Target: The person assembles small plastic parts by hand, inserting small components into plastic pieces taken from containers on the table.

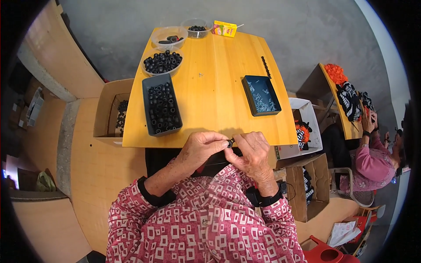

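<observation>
Both hands are meeting at the near edge of the table (210, 87). The left hand (199, 149) and right hand (252, 151) are pinching a small black ring (230, 142) between thumb and fingertips, the other fingers curled in. The ring is probably light, stiff and easily dropped, so gripping its outer rim looks safest. A grey tray (161, 108) of similar rings is sitting ahead on the left; a dark tray (261, 95) of pale small parts is lying to the right.

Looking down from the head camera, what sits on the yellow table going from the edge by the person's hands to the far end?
Small black part pinched between left hand and right hand → grey tray of black rings → clear bowl of black rings → yellow carton.
</observation>
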The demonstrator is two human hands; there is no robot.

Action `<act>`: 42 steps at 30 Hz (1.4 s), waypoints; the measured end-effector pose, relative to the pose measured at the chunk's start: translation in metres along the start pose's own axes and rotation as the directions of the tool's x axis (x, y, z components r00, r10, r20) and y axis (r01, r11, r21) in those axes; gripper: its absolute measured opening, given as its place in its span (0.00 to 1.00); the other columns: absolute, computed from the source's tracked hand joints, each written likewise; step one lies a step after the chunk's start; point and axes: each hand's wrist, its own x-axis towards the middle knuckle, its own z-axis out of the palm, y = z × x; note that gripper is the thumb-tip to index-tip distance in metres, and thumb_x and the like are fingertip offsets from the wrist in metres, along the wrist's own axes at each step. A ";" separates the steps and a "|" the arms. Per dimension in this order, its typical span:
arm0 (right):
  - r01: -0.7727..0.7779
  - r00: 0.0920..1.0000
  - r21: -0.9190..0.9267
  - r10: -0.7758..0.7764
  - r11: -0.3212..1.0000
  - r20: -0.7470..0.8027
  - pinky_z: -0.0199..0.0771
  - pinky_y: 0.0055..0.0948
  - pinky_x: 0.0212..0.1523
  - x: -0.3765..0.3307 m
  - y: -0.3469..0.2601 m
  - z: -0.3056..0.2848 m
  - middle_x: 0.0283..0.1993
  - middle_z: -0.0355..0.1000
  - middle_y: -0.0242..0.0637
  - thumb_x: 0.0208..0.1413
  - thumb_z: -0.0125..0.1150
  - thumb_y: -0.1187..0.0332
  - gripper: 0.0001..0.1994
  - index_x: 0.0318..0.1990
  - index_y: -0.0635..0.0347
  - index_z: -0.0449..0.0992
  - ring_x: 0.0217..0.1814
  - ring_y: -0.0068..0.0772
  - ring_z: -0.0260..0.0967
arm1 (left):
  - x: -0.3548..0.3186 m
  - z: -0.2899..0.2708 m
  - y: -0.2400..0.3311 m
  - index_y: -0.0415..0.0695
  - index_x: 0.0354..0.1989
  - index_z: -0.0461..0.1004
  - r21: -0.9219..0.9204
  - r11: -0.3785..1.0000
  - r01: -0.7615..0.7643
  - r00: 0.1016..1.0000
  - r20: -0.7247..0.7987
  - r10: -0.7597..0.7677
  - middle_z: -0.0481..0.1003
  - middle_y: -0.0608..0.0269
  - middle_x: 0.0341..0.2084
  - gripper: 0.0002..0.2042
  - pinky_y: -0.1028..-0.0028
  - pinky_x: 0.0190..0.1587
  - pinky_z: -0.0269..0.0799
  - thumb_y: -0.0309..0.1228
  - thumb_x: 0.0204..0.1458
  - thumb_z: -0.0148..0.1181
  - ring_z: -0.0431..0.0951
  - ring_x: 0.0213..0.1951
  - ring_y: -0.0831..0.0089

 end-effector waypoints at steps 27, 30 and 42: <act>-0.013 0.999 0.168 0.005 0.986 0.045 0.71 0.36 0.29 -0.004 -0.015 0.021 0.27 0.72 0.41 0.40 0.74 0.69 0.14 0.32 0.65 0.76 0.28 0.44 0.72 | 0.020 0.025 -0.014 0.33 0.54 0.70 -0.273 0.952 -0.138 0.989 0.019 0.149 0.76 0.57 0.45 0.22 0.75 0.55 0.68 0.43 0.67 0.50 0.74 0.49 0.73; 0.002 0.998 0.221 -0.016 0.975 0.063 0.74 0.37 0.33 -0.009 -0.017 0.031 0.30 0.74 0.43 0.40 0.74 0.70 0.15 0.35 0.67 0.76 0.32 0.45 0.75 | 0.017 0.025 -0.018 0.33 0.53 0.71 -0.156 0.976 -0.151 0.988 0.003 0.153 0.77 0.55 0.44 0.23 0.74 0.55 0.68 0.46 0.66 0.49 0.74 0.49 0.72; 0.105 0.990 0.231 -0.124 0.967 0.071 0.77 0.39 0.34 -0.013 -0.008 0.039 0.30 0.75 0.45 0.38 0.73 0.70 0.14 0.31 0.67 0.78 0.32 0.45 0.76 | 0.014 0.025 -0.020 0.33 0.56 0.69 -0.130 0.988 -0.080 0.997 -0.007 0.080 0.75 0.54 0.47 0.27 0.71 0.59 0.66 0.49 0.68 0.43 0.73 0.52 0.70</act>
